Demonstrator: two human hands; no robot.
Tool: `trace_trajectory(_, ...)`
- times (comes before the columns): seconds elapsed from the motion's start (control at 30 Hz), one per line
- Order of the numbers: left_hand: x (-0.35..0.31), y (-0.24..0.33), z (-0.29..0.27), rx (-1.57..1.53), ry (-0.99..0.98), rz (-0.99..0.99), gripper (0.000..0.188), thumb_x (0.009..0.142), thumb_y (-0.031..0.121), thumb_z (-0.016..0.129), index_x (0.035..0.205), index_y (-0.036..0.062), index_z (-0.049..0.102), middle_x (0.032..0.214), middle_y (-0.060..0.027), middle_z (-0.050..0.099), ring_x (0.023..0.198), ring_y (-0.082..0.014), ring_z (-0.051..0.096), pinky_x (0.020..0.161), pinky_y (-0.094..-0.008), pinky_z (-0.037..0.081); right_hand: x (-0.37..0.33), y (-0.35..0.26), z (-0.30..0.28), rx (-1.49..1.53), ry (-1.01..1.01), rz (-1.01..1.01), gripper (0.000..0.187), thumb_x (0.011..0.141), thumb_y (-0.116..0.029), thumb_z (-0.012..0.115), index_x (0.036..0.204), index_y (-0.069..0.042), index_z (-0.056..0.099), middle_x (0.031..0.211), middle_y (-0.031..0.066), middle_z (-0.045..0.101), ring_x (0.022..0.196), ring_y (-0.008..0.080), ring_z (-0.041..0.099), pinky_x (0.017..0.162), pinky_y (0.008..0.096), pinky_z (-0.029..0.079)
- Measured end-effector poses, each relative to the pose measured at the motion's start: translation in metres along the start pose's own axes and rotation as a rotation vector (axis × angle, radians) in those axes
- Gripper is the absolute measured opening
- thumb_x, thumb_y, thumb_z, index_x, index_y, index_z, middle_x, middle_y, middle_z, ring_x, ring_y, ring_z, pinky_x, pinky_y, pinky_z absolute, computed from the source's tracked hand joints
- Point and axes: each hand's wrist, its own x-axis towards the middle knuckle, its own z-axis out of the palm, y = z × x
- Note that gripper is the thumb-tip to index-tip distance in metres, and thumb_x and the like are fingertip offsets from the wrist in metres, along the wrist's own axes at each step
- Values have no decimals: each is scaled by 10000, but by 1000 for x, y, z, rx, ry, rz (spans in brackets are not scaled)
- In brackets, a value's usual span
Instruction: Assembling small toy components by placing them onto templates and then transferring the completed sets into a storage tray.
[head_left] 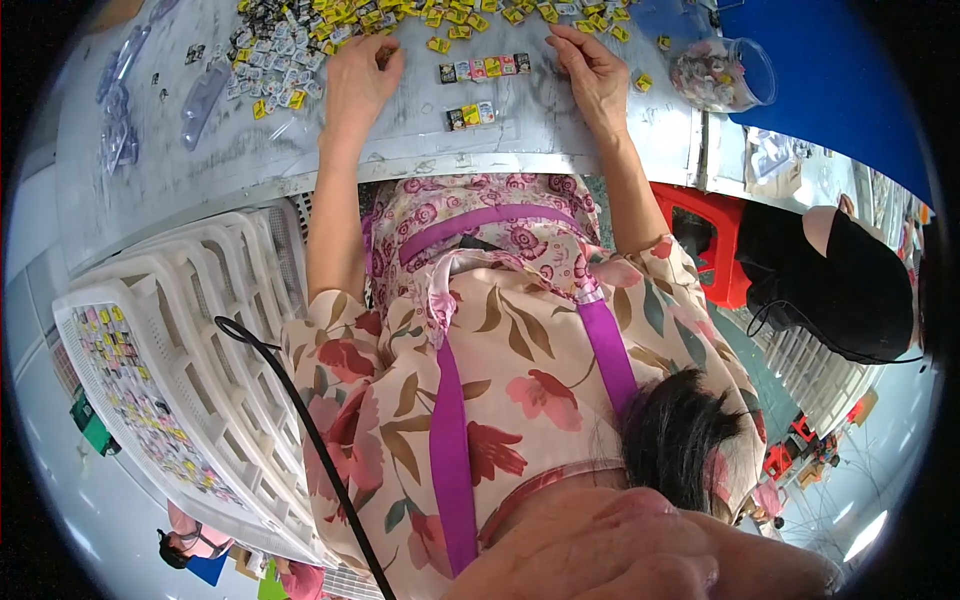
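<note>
My left hand (362,78) rests at the edge of a pile of small yellow pieces (350,18), fingers curled in; whatever they hold is hidden. Beside it lies a heap of small white printed pieces (280,65). My right hand (592,82) is over the table on the other side, its thumb and fingers drawn together; anything between them is too small to make out. Between the hands lies a row of small black, white, pink and yellow pieces (485,68), set side by side. Nearer to me sits a shorter row of black, yellow and white pieces (470,115).
A clear round tub (725,75) of small pieces stands at the right of the grey table (400,150). Clear plastic packaging (205,105) lies at the left. White plastic trays (180,360) are stacked left of me; a red stool (715,240) is at the right.
</note>
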Motion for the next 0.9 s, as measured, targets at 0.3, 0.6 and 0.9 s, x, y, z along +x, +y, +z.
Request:
trace_trajectory(0.3,-8,-8,-5,-1191,-141,-524,243,967,160,623,1139,8,701,941,-52,710,769,-154,668,705,-321,556,1,1,2,-18,-12,13,240,977,-142,641,1188,-49,709,1012,18,733,788,41,566,713,191,477)
trace_trajectory(0.6,-18,-9,8,-1873,-260,-514,324,1006,132,570,1288,-26,585,1038,-94,683,883,-183,677,809,-337,579,1,1,2,-8,-4,7,233,966,-133,657,1180,-65,720,949,-41,693,785,23,551,694,170,455)
trace_trajectory(0.9,-21,-3,-4,-1676,-157,-535,350,973,76,611,1307,-21,574,1005,-105,690,851,-208,698,820,-362,598,1,4,3,-47,-17,-77,226,966,-122,651,1172,-61,721,973,-18,709,799,31,573,719,180,476)
